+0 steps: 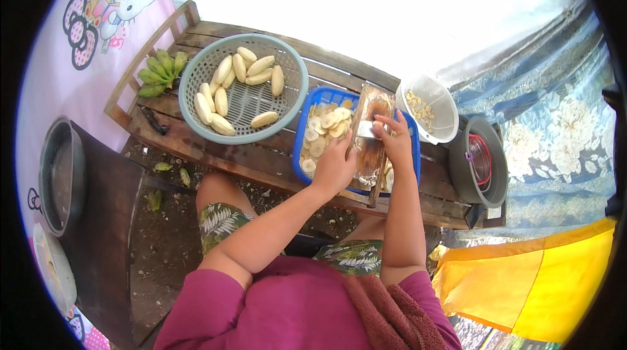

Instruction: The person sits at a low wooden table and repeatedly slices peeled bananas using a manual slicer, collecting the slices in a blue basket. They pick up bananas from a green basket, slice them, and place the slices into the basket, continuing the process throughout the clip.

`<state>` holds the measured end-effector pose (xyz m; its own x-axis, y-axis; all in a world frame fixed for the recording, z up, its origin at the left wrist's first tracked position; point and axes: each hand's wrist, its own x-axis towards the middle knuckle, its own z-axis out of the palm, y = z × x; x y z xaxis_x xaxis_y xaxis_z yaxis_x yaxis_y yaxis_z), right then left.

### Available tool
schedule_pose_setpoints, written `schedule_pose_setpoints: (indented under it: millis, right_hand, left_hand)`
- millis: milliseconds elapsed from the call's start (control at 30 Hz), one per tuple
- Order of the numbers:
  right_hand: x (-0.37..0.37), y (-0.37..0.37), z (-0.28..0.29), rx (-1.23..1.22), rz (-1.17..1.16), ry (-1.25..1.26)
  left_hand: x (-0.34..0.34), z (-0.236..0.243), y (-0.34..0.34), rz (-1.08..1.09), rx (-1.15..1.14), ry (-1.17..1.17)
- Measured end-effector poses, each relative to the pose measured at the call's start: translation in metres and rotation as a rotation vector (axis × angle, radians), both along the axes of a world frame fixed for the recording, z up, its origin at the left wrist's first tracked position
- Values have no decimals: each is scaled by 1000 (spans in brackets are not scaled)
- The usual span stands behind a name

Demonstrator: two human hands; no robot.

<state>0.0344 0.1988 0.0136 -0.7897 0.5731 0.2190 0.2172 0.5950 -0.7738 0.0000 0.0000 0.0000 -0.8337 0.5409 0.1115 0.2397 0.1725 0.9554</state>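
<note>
My left hand grips the near-left side of a wooden slicer board with a metal blade. My right hand is on the board at the blade, its fingers bent over what looks like a small banana piece, mostly hidden. The board lies across a blue plastic basket holding many round banana slices. Left of it, a large grey colander holds several peeled bananas.
The slatted wooden bench also bears green bananas, a white strainer with small pieces and a dark basin holding a red strainer. At left are another basin and a dark board; a yellow cloth hangs at right.
</note>
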Motion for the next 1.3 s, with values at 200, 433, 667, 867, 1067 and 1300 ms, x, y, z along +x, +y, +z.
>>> schedule_pose_setpoints:
  millis: [200,433,667,867,1067,1300]
  right_hand:
    - [1,-8,8,115,-24,28]
    - [55,-50,-5,92,41,58]
    - [3,-5,-8,-25,-90,115]
    - [21,-29,-5,-14,-64,87]
    - [48,-50,-9,108,34,89]
    - [-17,-13,-7,41,-131,72]
  left_hand:
    - [0,2,-1,5,7,6]
    - [1,4,-3,7,11,5]
    - [1,2,-1,-18,23,-42]
    - [-2,2,-1,-4,-7,11]
    - [-1,-6,3,-13,33,1]
    - [-4,1,2,13,-1,53]
